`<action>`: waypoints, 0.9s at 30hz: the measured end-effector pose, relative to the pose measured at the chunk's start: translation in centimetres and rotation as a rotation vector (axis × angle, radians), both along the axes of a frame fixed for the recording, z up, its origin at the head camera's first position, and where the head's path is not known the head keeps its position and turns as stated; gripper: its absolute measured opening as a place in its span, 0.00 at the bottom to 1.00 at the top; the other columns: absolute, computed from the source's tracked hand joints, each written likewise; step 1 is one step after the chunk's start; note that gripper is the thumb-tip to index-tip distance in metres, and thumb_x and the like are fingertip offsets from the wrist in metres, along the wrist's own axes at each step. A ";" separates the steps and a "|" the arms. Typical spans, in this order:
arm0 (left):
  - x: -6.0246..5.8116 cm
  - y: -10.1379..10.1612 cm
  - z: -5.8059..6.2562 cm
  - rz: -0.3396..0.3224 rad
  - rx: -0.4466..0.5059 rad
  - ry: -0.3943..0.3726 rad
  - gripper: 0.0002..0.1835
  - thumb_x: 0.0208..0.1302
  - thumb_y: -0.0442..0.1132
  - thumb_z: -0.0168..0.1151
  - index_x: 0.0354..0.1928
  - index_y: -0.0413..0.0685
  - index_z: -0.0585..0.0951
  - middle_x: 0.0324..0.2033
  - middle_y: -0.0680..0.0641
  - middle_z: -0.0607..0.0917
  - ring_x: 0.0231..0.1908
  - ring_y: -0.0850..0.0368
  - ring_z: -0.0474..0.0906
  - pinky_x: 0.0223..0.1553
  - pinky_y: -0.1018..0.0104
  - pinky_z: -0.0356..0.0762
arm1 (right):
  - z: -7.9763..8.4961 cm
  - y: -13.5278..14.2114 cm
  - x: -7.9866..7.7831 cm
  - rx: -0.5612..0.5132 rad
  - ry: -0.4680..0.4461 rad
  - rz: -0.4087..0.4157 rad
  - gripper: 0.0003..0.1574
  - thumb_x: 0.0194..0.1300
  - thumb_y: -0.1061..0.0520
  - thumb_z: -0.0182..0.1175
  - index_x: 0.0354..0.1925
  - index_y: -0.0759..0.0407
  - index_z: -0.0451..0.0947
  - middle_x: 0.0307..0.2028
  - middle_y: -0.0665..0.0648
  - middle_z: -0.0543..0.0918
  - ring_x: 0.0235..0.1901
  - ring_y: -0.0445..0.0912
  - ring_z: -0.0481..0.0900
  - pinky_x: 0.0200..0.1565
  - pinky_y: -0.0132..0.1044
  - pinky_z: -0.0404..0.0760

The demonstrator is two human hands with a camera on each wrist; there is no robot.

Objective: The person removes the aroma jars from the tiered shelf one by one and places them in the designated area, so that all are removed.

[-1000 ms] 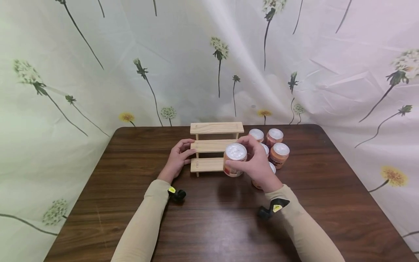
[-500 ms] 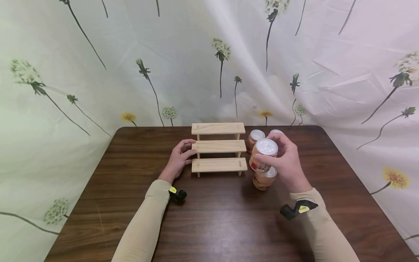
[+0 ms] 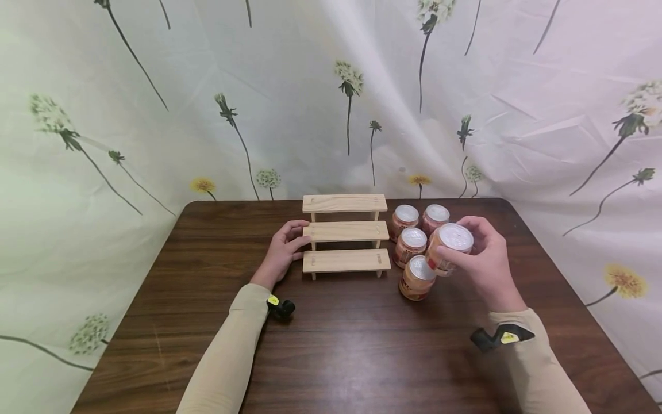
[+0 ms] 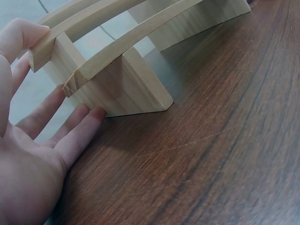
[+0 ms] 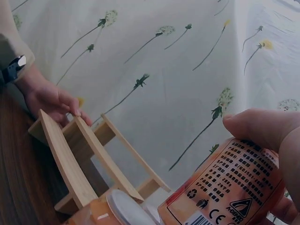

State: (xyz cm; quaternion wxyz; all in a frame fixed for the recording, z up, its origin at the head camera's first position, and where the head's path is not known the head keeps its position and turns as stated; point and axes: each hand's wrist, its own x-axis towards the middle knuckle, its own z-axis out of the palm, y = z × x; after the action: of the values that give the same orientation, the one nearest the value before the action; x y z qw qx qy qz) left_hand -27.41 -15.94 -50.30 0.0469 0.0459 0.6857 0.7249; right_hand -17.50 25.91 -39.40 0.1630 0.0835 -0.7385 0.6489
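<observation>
My right hand (image 3: 488,259) grips an orange-labelled jar (image 3: 439,256) with a silvery lid, thumb and fingers around its sides. In the head view this jar overlaps the group of similar jars to the right of the stand. Its printed label (image 5: 220,183) faces the right wrist camera. A three-step pale wooden stand (image 3: 346,260) stands on the table. At its left end, my left hand (image 3: 281,250) holds the middle step, with other fingers (image 4: 77,136) against the side panel.
Beside the stand on the right are several jars, among them a front one (image 3: 416,282), a middle one (image 3: 410,248) and a back one (image 3: 405,218). The dark wooden table (image 3: 233,241) meets a flower-printed curtain (image 3: 289,115) behind.
My right hand has carried the jar rightward from in front of the stand to over the group of jars. My left hand has stayed at the stand's left end.
</observation>
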 end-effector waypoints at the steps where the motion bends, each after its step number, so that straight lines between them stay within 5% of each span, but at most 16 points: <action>1: 0.0 0.0 0.0 0.002 -0.001 -0.003 0.23 0.74 0.40 0.67 0.68 0.51 0.75 0.63 0.42 0.76 0.58 0.49 0.79 0.47 0.59 0.86 | -0.1 0.2 0.0 0.001 -0.002 -0.009 0.31 0.52 0.72 0.79 0.52 0.63 0.77 0.43 0.50 0.85 0.39 0.41 0.82 0.37 0.28 0.81; 14: 0.0 0.1 0.3 0.001 -0.003 -0.012 0.25 0.74 0.38 0.65 0.70 0.47 0.73 0.62 0.42 0.75 0.55 0.52 0.79 0.45 0.60 0.86 | -0.8 3.1 0.7 0.029 -0.042 -0.063 0.32 0.53 0.71 0.79 0.54 0.63 0.77 0.45 0.49 0.86 0.42 0.40 0.83 0.42 0.25 0.80; 27: -0.1 0.1 0.3 0.006 -0.001 -0.023 0.25 0.74 0.38 0.66 0.69 0.48 0.74 0.63 0.42 0.75 0.56 0.50 0.78 0.45 0.60 0.86 | -3.5 3.9 0.9 0.174 -0.130 -0.092 0.35 0.56 0.65 0.80 0.58 0.64 0.75 0.48 0.47 0.82 0.45 0.39 0.82 0.46 0.24 0.80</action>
State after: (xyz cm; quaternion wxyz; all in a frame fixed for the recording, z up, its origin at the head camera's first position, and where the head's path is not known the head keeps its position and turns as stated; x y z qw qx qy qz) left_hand -27.51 -15.81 -50.03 0.0524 0.0355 0.6856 0.7252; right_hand -16.57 29.80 -42.92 0.1368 0.0211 -0.8040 0.5783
